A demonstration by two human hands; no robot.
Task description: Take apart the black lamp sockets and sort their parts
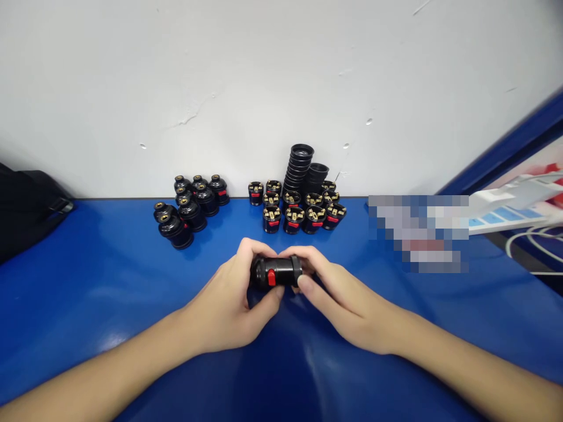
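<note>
Between my two hands lies a black lamp socket [281, 271] on its side, its red switch facing me. My left hand [237, 296] is wrapped round the domed end, thumb along the lower side. At the other end, the fingers of my right hand [336, 293] pinch the ribbed ring. Part of the socket is hidden behind my fingers. Beyond my hands, to the left, stand several closed black sockets [190, 212] with brass-threaded tops. Open socket bodies [294, 219] showing brass contacts stand in the middle, with a stack of black threaded rings [299, 167] behind them.
A blue table [109, 281] meets a white wall [264, 76] at the back. A black bag [30, 205] sits at the left edge. To the right are a blurred-out patch [422, 234], a white shelf-like edge [505, 217] and white cables [528, 243].
</note>
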